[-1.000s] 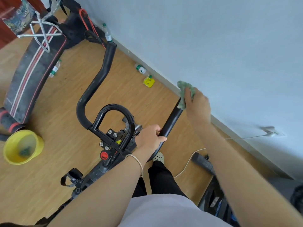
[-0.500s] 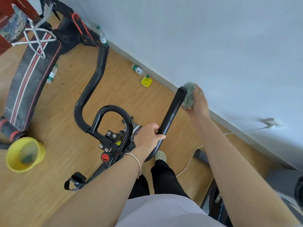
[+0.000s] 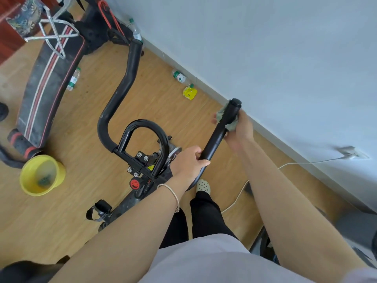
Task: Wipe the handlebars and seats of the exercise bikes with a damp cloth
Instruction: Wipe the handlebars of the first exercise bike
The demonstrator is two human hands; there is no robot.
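Near wall [image 3: 265, 58]: cloth [image 3: 231, 127] round handlebar [image 3: 215, 138] end

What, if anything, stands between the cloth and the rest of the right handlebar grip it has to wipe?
Nothing separates the cloth from the handlebar grip: the right hand holds it wrapped against the bar near its end. Lower down, the left hand grips the same bar and covers that stretch.
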